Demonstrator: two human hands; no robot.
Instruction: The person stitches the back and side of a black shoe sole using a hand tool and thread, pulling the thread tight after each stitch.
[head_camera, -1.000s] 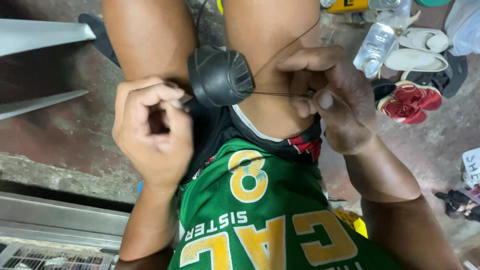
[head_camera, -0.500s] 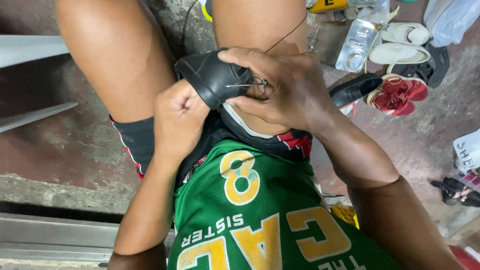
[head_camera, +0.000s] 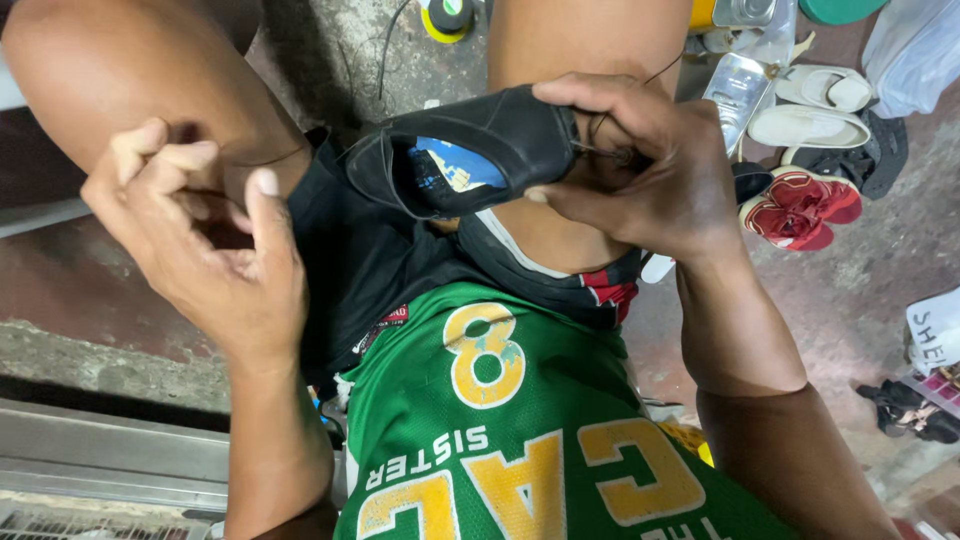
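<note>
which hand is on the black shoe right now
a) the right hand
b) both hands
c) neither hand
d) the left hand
a: the right hand wraps its fingers over the end of the black shoe above the lap, while the left hand is curled well apart from it, out by the left thigh.

Your left hand has come off the black shoe and swung out over your left thigh, fingers curled, well apart from the shoe it was pressed against half a second ago. Your right hand now grips the shoe alone at its right end. The shoe has turned since a second ago: its opening faces up, showing the blue insole, and it lies across your right thigh
</note>
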